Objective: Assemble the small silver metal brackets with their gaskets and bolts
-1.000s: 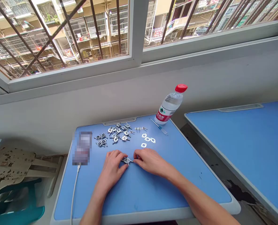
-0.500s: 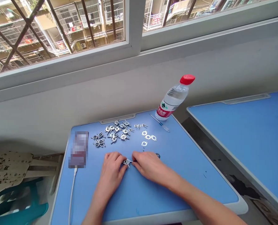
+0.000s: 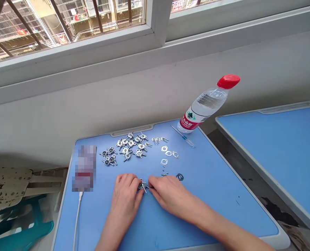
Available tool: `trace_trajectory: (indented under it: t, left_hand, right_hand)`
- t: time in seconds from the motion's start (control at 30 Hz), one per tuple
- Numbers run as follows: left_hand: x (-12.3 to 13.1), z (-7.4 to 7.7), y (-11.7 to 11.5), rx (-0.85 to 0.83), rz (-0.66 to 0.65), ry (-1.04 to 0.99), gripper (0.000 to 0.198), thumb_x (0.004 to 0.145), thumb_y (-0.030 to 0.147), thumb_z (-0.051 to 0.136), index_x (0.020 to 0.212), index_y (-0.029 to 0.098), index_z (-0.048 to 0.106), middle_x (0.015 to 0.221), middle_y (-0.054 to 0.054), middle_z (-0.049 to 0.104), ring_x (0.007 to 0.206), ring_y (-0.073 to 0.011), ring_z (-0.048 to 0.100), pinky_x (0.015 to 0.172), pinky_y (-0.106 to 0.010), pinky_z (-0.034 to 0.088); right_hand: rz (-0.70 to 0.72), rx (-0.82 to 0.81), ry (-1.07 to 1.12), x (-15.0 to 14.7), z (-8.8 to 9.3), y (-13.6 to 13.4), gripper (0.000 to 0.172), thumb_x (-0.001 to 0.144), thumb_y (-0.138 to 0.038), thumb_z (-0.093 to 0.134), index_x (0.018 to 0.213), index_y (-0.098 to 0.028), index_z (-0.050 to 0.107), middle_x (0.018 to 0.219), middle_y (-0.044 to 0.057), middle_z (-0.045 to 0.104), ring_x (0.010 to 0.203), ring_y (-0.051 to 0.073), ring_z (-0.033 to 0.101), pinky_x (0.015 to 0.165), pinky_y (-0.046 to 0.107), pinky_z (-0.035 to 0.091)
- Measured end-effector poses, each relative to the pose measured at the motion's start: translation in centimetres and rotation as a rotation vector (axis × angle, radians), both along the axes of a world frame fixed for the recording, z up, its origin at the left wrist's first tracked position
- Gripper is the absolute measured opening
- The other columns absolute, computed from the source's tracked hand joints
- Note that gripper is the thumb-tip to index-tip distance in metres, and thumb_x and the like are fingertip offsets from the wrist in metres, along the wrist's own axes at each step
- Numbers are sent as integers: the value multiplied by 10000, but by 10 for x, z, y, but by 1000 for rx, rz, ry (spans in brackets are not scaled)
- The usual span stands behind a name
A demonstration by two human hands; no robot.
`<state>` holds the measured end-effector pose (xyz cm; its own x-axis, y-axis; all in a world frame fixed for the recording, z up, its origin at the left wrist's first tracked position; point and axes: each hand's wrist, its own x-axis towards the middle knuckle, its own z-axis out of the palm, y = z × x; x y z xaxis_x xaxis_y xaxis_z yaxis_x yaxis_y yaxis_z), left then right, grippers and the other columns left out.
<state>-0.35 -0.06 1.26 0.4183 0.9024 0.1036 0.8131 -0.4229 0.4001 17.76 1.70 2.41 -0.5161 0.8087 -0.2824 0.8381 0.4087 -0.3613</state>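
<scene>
the fittings (image 3: 126,148) are shiny metal, the desk (image 3: 223,212) smooth matt blue, the bottle (image 3: 208,104) clear plastic.

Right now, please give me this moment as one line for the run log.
left hand: holds metal part | right hand: holds same part | nearby: black rings, flat metal plates, pile of metal parts

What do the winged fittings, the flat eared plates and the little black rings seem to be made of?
The winged fittings look like plated metal, from their bright silvery glint. The flat eared plates seem thin pale sheet, perhaps metal or gasket material; the view leaves it open. The black rings look like matte rubber O-rings, though they are too small to be sure.
</scene>
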Motion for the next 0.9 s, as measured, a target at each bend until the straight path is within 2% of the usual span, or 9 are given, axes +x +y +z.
trace_trajectory:
  t: [0.4,0.63,0.9]
  left_hand:
    - [0,2,-3,-35,5,-29,148,878,74,521,925,214,532,919,-24,621,830,-211,569,791,-379,429]
    - [-1,1,-4,-42,28,-31,205,898,107,528,1063,225,550,974,-42,627,888,-227,581,808,-388,435]
    - [-1,0,-3,-33,9,-42,141,941,109,485,974,221,563,932,-36,629,833,-209,579,757,-360,437]
  right_hand:
    - [6,11,4,1,-7,-3,158,919,-78,478,831,-189,549,751,20,700,614,196,648,528,310,171]
    - [-2,60,41,3,-12,-6,152,912,-87,463,831,-200,523,721,9,682,579,192,634,528,308,177]
    - [8,80,31,2,-11,-7,169,913,-91,458,797,-204,506,696,11,669,554,189,619,519,312,178]
